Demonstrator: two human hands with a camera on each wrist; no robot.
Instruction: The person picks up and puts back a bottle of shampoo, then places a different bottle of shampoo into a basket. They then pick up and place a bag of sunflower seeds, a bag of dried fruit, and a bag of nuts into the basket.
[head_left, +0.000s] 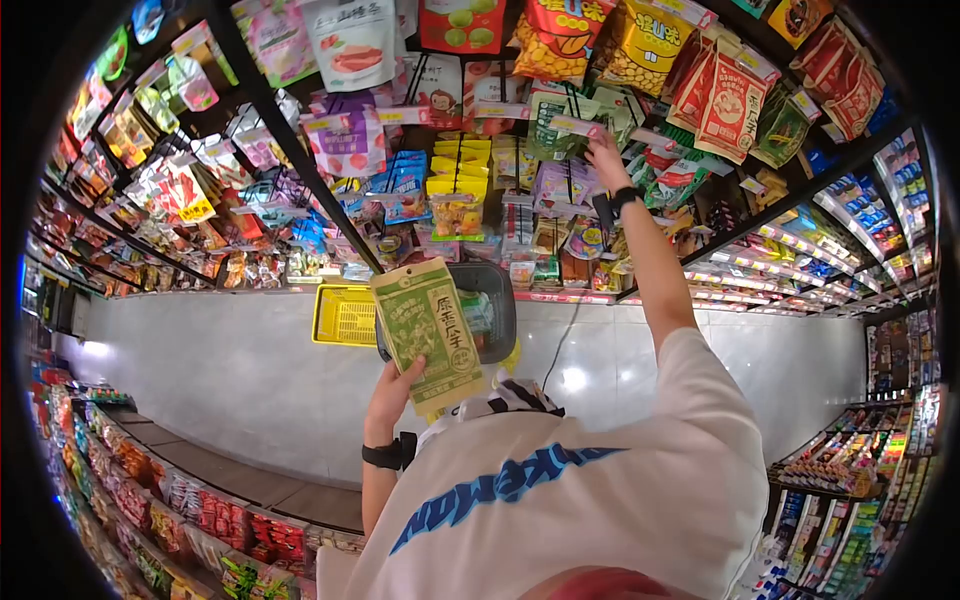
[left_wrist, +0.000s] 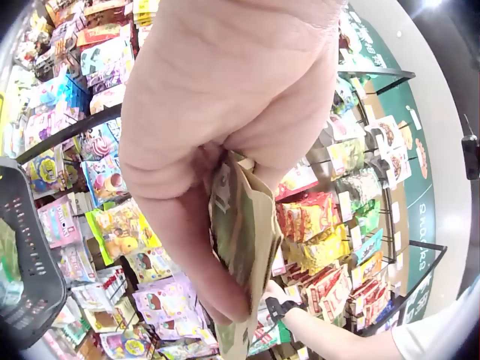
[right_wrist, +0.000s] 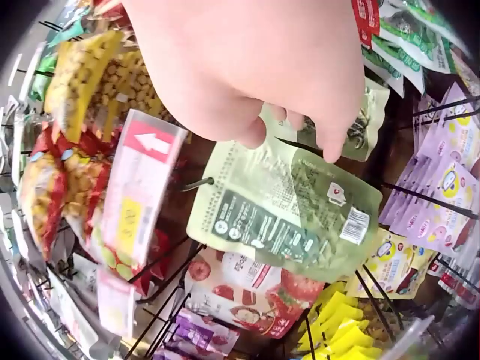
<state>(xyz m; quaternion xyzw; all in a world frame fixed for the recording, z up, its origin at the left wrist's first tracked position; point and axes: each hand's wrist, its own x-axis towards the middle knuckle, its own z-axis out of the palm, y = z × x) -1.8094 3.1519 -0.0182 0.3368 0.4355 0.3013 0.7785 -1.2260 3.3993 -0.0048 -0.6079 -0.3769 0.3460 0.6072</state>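
Observation:
My left hand (head_left: 392,398) pinches flat green-and-tan packets (head_left: 430,330) near their lower edge, thumb on the front. From the left wrist view, several packet layers (left_wrist: 244,232) show between the fingers of that hand (left_wrist: 225,97). Up at the shelf, my right hand (head_left: 608,165) is on a green bag (head_left: 556,125). In the right wrist view, the fingers of the right hand (right_wrist: 262,75) curl at the edge of this green bag (right_wrist: 289,206), whose printed back faces the camera. A hook passes by the bag's left side; its far face is hidden.
A dark basket (head_left: 497,345) with items inside stands on the floor beside a yellow basket (head_left: 340,314). Hanging snack bags surround the right hand, including yellow bags (head_left: 460,185) and purple ones (right_wrist: 442,180). A price tag (right_wrist: 142,187) sticks out close by. Low shelves line the opposite side.

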